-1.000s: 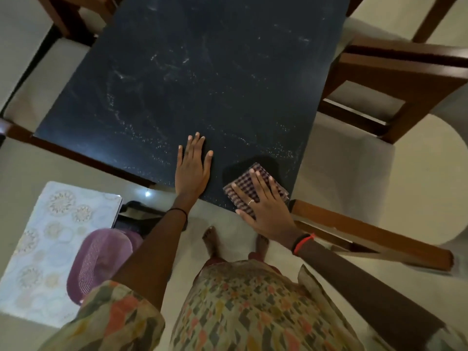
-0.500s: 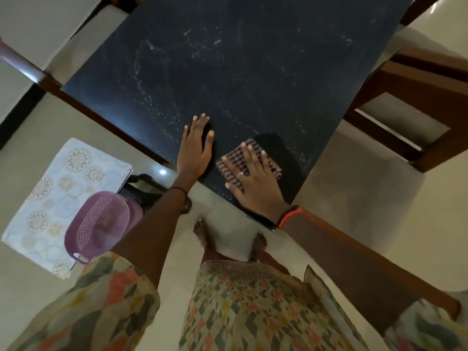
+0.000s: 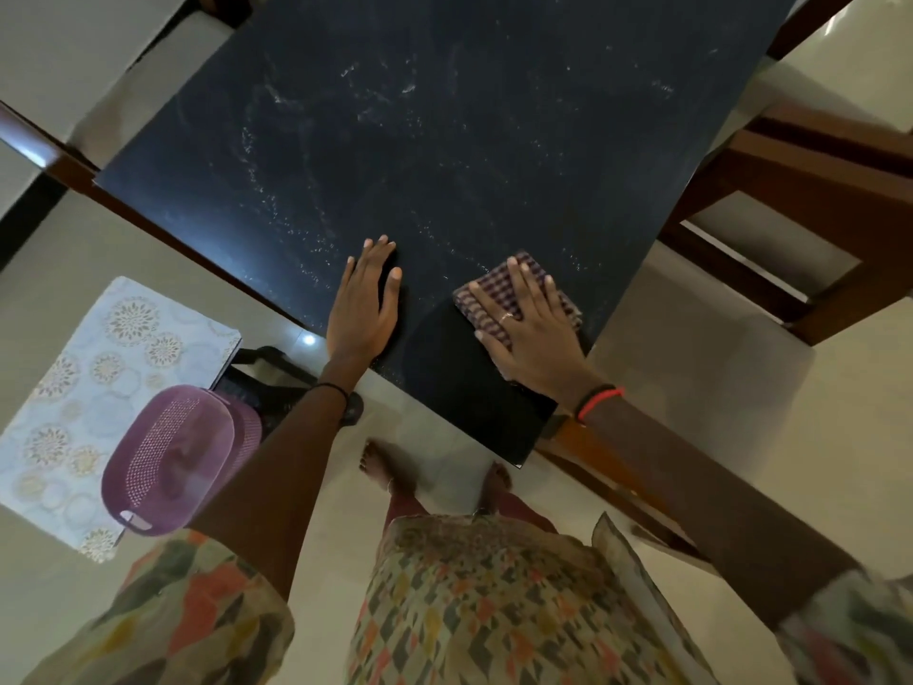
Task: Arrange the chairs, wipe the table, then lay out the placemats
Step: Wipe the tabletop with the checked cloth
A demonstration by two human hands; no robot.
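On the table point(image 3: 444, 116), right hand point(image 3: 531, 333) presses checked cloth point(image 3: 486, 296).

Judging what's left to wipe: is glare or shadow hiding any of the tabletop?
Head view: dim, warm light; no glare on the table, pale streaks read clearly; one bright glint on the floor; a darker patch beside the cloth under the right hand may be shadow.

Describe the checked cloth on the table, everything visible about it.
The checked cloth is a small folded woven square in a purple-brown and pale check, looking like cotton. It lies flat on the dark table near its right front corner. The right hand presses down on it, fingers spread, covering most of it; only its far and left parts show. The left hand rests apart, not touching it.
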